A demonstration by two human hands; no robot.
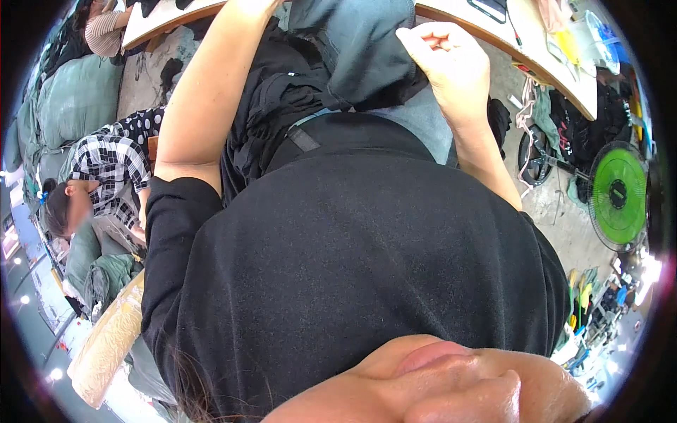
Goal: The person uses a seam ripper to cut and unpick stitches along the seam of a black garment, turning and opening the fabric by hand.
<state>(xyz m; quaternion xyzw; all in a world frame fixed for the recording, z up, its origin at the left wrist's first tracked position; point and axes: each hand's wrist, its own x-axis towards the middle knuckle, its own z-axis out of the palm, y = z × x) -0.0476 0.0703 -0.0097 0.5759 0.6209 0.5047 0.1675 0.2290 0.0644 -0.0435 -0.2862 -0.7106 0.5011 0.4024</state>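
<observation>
Dark blue-grey cloth [370, 53] hangs from the table's near edge down onto my lap, its lower folds almost black. My left hand [259, 3] is cut off by the top edge, left of this cloth. Its fingers are out of view, so its hold is hidden. At the cloth's right side is my right hand [451, 60], palm turned up. Its fingers are loosely curled in, the thumb tip lies beside the cloth, and no object shows in them. Black bunched fabric [271, 99] lies over my left thigh.
A pale table [532, 42] curves across the top, with a phone-like dark flat object [488, 8] and a clear plastic container [591, 39] on it. A green fan [618, 194] stands at right. At left, a person in a checked shirt [113, 169] sits near green bundles [77, 99].
</observation>
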